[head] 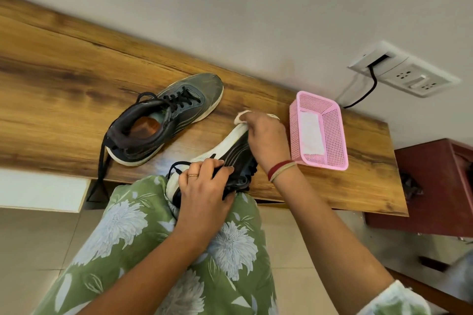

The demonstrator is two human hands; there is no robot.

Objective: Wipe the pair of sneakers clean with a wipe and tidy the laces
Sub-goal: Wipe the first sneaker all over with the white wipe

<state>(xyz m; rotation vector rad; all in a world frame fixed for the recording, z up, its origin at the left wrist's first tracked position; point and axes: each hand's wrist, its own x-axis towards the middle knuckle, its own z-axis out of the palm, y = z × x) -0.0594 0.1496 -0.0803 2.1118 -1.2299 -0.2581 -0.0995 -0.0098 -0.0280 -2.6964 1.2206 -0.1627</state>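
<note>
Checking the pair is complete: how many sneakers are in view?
2. One sneaker rests upright on the wooden table, untouched. The other sneaker lies tilted at the table's near edge, held by the left hand while the right hand presses a wipe on its toe.

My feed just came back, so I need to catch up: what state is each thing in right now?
Dark sneaker with white sole in hand: tilted on its side, heel on lap.
Grey sneaker on wooden shelf: upright, laces loose, one hanging over the edge.
White wipe: pressed against the held sneaker's toe.
Pink plastic basket: upright, white wipes inside.
Left hand: gripping heel.
Right hand: wiping.
</note>
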